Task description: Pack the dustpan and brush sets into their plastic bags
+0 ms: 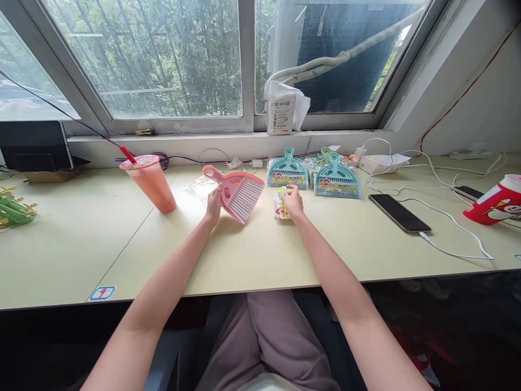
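Mauve trousers [266, 339] show below the table edge. The left hand [214, 204] closes around the pink dustpan set [239, 194] beneath its handle, seemingly for control, tilting it above the table [248, 260]. The right hand [293, 202], fingers narrowed, holds the printed card [280, 205], probably steadying it, near wrapped teal dustpans [288, 172].

The person wears creased greyish-mauve trousers [271, 336] and a pale top [267, 383], forearms [179, 269] bare.
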`<state>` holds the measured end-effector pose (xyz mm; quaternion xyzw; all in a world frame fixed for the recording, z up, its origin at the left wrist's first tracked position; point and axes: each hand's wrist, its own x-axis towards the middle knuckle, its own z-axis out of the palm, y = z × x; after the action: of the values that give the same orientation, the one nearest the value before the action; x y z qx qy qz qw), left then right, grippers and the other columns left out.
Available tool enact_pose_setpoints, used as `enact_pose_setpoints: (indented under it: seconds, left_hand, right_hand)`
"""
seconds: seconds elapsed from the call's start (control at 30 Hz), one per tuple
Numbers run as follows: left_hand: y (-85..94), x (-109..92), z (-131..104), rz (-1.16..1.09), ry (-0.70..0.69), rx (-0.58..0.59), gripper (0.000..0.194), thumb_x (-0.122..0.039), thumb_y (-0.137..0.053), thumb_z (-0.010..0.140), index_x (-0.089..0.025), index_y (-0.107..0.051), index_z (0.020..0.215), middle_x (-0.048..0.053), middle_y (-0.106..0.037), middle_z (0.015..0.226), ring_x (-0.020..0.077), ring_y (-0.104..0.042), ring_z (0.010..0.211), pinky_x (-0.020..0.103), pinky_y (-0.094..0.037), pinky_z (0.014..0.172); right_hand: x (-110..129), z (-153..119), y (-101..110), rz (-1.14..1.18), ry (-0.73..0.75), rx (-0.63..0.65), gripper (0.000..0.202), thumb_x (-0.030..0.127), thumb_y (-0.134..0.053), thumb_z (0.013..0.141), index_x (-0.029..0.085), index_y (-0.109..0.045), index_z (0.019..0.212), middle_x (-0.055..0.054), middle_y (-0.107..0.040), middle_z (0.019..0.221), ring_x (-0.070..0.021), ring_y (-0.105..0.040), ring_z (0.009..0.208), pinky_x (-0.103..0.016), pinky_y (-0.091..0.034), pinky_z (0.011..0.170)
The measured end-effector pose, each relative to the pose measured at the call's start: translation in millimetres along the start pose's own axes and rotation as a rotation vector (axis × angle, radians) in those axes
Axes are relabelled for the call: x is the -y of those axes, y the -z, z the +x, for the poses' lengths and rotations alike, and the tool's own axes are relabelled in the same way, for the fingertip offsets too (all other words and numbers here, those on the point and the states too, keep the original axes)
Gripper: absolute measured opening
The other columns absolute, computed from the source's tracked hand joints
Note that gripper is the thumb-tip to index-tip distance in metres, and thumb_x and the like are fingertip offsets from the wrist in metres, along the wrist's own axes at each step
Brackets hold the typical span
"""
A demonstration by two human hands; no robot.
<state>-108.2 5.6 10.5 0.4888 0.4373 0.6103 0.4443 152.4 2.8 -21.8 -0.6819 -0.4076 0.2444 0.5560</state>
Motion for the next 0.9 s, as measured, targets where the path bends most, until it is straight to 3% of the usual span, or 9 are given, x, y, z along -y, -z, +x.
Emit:
enact_pose_setpoints:
  seconds: [0.1, 0.2, 0.27, 0.33, 0.43, 0.5, 0.6, 0.77, 0.9]
  left_hand:
    - [0.2, -1, 0, -0.022, -0.020, -0.009, 0.040, -0.053, -0.057, 0.089, -0.018, -0.065, 0.074, 0.004, -0.066, 0.070, 0.0191, -0.061, 0.072, 0.029, -0.046, 0.067]
    - [-0.9, -2, -1, -0.028, -0.052, -0.001, 0.038, -0.052, -0.057, 0.089, -0.019, -0.063, 0.072, 0.004, -0.064, 0.069, 0.0205, -0.061, 0.077, 0.030, -0.046, 0.071]
    - [-2.7, -3, -2, -0.007, -0.082, -0.004, 0.038, -0.051, -0.055, 0.090, -0.019, -0.061, 0.069, 0.003, -0.061, 0.067, 0.0197, -0.059, 0.075, 0.030, -0.045, 0.072]
    - [-6.0, -5, -6, 0.038, -0.127, 0.014, 0.040, -0.050, -0.054, 0.091, -0.019, -0.058, 0.065, 0.002, -0.057, 0.065, 0.0182, -0.055, 0.071, 0.029, -0.042, 0.070]
    - [-15.2, -9, -15, 0.167, -0.223, 0.137, 0.040, -0.047, -0.054, 0.091, -0.019, -0.055, 0.062, 0.001, -0.053, 0.064, 0.0163, -0.047, 0.065, 0.028, -0.037, 0.067]
    - [-22.8, -13, -25, 0.247, -0.267, 0.221, 0.038, -0.045, -0.055, 0.091, -0.019, -0.055, 0.064, 0.000, -0.051, 0.064, 0.0159, -0.044, 0.064, 0.027, -0.034, 0.065]
    - [-31.8, -18, -37, 0.307, -0.288, 0.233, 0.037, -0.043, -0.055, 0.091, -0.019, -0.052, 0.063, -0.001, -0.046, 0.061, 0.0154, -0.041, 0.062, 0.027, -0.029, 0.062]
    - [-35.1, -23, -44, 0.349, -0.322, 0.276, 0.039, -0.045, -0.053, 0.091, -0.019, -0.051, 0.062, 0.000, -0.044, 0.060, 0.0152, -0.039, 0.061, 0.027, -0.028, 0.061]
    - [-34.3, -23, -43, 0.360, -0.383, 0.363, 0.042, -0.048, -0.046, 0.094, -0.018, -0.051, 0.064, 0.001, -0.048, 0.063, 0.0149, -0.041, 0.061, 0.027, -0.031, 0.060]
  right_hand:
    - [3, -5, 4, -0.170, 0.171, -0.070, 0.038, 0.013, -0.067, 0.074, 0.025, -0.059, 0.109, -0.010, -0.062, 0.110, -0.0241, -0.060, 0.099, -0.039, -0.045, 0.088]
    - [13, -16, 8, -0.381, 0.362, -0.148, 0.036, 0.017, -0.061, 0.081, 0.021, -0.058, 0.118, -0.017, -0.050, 0.134, -0.0302, -0.052, 0.119, -0.046, -0.040, 0.096]
    - [23, -25, 10, -0.441, 0.514, -0.172, 0.040, 0.016, -0.052, 0.088, 0.021, -0.052, 0.128, -0.017, -0.041, 0.145, -0.0293, -0.047, 0.124, -0.047, -0.038, 0.099]
    - [33, -37, 9, -0.425, 0.683, -0.104, 0.041, 0.017, -0.042, 0.094, 0.023, -0.048, 0.134, -0.014, -0.040, 0.146, -0.0262, -0.047, 0.125, -0.044, -0.038, 0.100]
    - [43, -59, -2, -0.398, 0.854, 0.089, 0.037, 0.027, -0.040, 0.098, 0.026, -0.050, 0.133, -0.011, -0.050, 0.138, -0.0258, -0.046, 0.127, -0.042, -0.037, 0.103]
    - [46, -72, -14, -0.407, 0.873, 0.174, 0.036, 0.032, -0.043, 0.098, 0.025, -0.052, 0.132, -0.011, -0.054, 0.136, -0.0278, -0.046, 0.127, -0.043, -0.036, 0.103]
    - [45, -80, -24, -0.400, 0.821, 0.196, 0.035, 0.039, -0.046, 0.097, 0.023, -0.056, 0.126, -0.012, -0.057, 0.133, -0.0294, -0.048, 0.123, -0.043, -0.036, 0.101]
    - [45, -69, -21, -0.261, 0.761, 0.209, 0.028, 0.048, -0.058, 0.090, 0.023, -0.063, 0.101, -0.010, -0.064, 0.110, -0.0270, -0.055, 0.105, -0.038, -0.041, 0.091]
    - [44, -62, -20, -0.125, 0.703, 0.220, 0.024, 0.046, -0.062, 0.086, 0.023, -0.060, 0.083, -0.005, -0.059, 0.090, -0.0229, -0.054, 0.092, -0.034, -0.042, 0.084]
